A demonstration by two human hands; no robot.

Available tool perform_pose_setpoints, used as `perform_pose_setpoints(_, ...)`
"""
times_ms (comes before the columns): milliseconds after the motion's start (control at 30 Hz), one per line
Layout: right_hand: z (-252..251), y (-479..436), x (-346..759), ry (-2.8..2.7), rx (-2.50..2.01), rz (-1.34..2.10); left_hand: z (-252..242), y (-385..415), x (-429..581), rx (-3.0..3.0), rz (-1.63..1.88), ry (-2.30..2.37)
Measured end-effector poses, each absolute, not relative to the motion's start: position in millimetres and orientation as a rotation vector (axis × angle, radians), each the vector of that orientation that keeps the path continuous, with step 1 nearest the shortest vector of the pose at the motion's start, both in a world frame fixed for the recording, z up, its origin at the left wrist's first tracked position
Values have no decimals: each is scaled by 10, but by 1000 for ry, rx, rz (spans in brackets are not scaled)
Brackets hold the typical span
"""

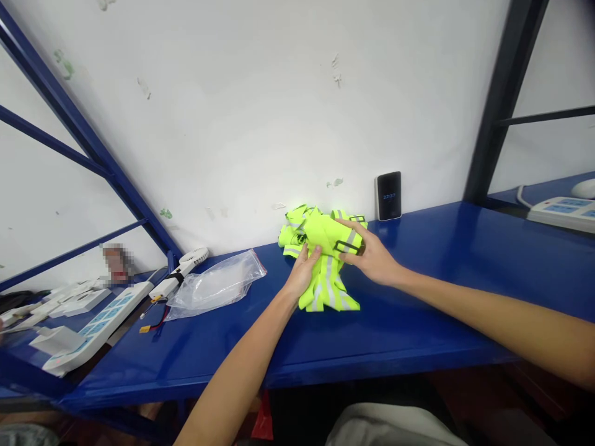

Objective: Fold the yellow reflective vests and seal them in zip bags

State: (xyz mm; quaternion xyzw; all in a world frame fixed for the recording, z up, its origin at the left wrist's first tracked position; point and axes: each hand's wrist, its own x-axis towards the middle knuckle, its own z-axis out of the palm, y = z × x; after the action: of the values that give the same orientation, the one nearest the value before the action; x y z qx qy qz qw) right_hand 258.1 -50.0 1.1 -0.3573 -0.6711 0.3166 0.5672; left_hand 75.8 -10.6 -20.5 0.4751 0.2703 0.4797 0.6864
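A bunched neon-yellow reflective vest (pixel 320 260) with grey stripes lies on the blue shelf (pixel 418 310) near the wall. My left hand (pixel 303 271) grips the vest's left side, fingers curled into the fabric. My right hand (pixel 369 254) holds the vest's right side, with thumb and fingers pinched around a black buckle on a strap.
An empty clear plastic bag (pixel 216 286) lies left of the vest. Further left are a white handheld fan (pixel 183 267), a white power strip (pixel 93 328) and small cables. A black digital clock (pixel 388 196) leans on the wall. Another power strip (pixel 562 212) sits at far right.
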Motion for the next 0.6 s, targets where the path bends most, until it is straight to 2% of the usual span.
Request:
perform_pose_setpoints(100, -36, -504, 2596, -1701, -839, 292, -208, -200, 804, 1113, 879, 598)
perform_pose_setpoints(167, -73, -478, 2635, -1783, -781, 144, -199, -261, 818, 1159, 734, 582)
perform_pose_setpoints(367, -89, -372, 2755, -1798, -751, -32, -96, -320, 774, 1194, 747, 531)
perform_pose_setpoints(600, 50, -312, 2903, -1617, -904, -43, -63, -285, 717, 1220, 739, 574)
